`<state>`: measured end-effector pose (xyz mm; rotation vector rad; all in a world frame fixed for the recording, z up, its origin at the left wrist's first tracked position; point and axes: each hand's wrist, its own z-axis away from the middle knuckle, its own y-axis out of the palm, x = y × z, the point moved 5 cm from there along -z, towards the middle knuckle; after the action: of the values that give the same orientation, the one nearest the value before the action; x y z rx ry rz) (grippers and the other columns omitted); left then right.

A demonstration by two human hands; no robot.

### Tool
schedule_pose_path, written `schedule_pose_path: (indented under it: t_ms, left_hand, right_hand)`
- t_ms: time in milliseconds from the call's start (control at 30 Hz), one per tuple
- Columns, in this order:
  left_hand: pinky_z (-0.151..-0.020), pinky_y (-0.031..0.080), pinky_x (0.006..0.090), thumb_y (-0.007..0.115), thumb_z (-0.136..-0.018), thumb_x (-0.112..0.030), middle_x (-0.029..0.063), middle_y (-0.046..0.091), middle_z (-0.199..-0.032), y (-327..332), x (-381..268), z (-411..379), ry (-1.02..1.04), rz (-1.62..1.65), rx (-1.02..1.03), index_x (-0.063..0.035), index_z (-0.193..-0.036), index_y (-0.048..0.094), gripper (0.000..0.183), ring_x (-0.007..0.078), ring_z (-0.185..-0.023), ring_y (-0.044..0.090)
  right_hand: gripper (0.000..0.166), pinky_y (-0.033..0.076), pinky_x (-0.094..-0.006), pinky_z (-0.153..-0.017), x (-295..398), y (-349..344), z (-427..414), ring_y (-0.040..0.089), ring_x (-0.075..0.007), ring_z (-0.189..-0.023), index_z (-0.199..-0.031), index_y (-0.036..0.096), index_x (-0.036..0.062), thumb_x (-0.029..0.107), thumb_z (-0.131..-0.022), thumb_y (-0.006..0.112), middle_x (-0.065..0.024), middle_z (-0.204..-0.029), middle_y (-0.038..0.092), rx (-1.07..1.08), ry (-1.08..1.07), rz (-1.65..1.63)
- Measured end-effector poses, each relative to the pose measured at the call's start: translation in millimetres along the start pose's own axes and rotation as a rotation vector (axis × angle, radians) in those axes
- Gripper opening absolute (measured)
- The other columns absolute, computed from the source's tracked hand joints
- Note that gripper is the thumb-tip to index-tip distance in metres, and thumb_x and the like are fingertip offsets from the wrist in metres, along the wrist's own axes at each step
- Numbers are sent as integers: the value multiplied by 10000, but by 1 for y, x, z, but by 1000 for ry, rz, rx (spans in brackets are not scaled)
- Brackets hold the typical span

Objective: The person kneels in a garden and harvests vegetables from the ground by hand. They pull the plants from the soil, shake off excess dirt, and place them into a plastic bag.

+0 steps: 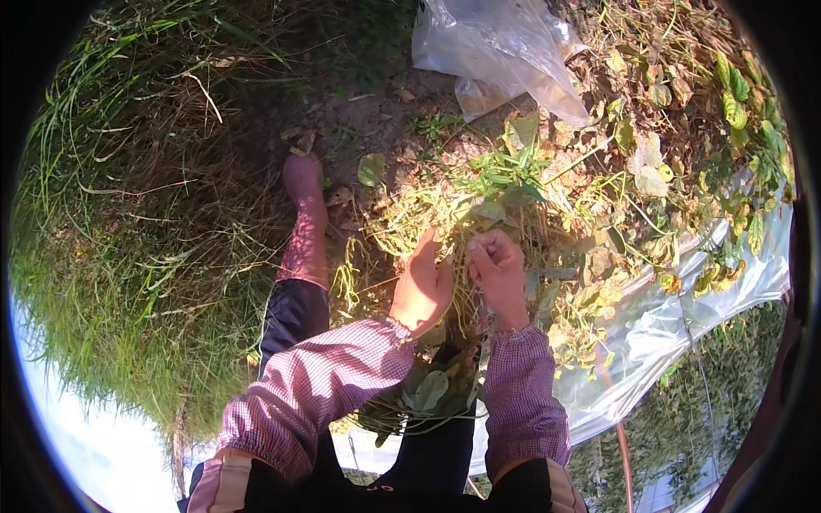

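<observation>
A bunch of long, pale yellow-green bean pods or stems (420, 215) lies before me on dry leaves. My left hand (423, 285) is at the near edge of this bunch, its thumb and fingers around some of the strands. Close on its right, my right hand (497, 263) has its fingers curled with the fingertips pinched together at the strands; whether they hold one cannot be told. Checked sleeve covers are on both forearms. More thin stems and a broad green leaf (428, 390) hang below my hands, near my legs.
A clear plastic bag (507, 51) lies on the soil at the top. Tall grass (128, 256) stands at the left. Withered plants (648, 167) cover the right, beside bent plastic sheeting (648, 340) and a thin pole (624, 465). My foot (303, 176) rests on bare soil.
</observation>
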<state>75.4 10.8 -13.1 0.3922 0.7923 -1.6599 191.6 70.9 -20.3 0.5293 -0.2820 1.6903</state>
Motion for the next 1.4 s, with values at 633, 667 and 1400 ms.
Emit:
schedule_pose_path:
  t_ms: [633, 667, 1400]
  left_hand:
    - [-450, 374, 195, 451, -833, -66, 6, 537, -715, 38, 27, 16, -664, 856, 196, -22, -1035, 532, 222, 72, -561, 463]
    - [-448, 372, 194, 449, -834, -67, 6, 536, -717, 40, 29, 17, -680, 866, 203, -22, -1033, 534, 221, 72, -560, 462]
    - [-430, 360, 227, 433, -779, -41, 28, 501, -535, 33, 20, 28, -402, 367, 148, 27, -1245, 286, 493, 75, -451, 440]
  right_hand:
    - [101, 415, -366, -659, 22, 34, -25, 529, -290, -678, -812, 536, 41, 98, -728, 537, -101, -764, 551, 436, -734, 1319]
    - [108, 407, -352, -615, 8, 30, -31, 521, -283, -652, -788, 517, 44, 147, -756, 521, -102, -681, 519, 469, -544, 1420]
    - [186, 356, -313, -475, 169, 16, -37, 414, -204, -463, -730, 506, -9, 165, -785, 543, -102, -546, 472, 32, -399, 938]
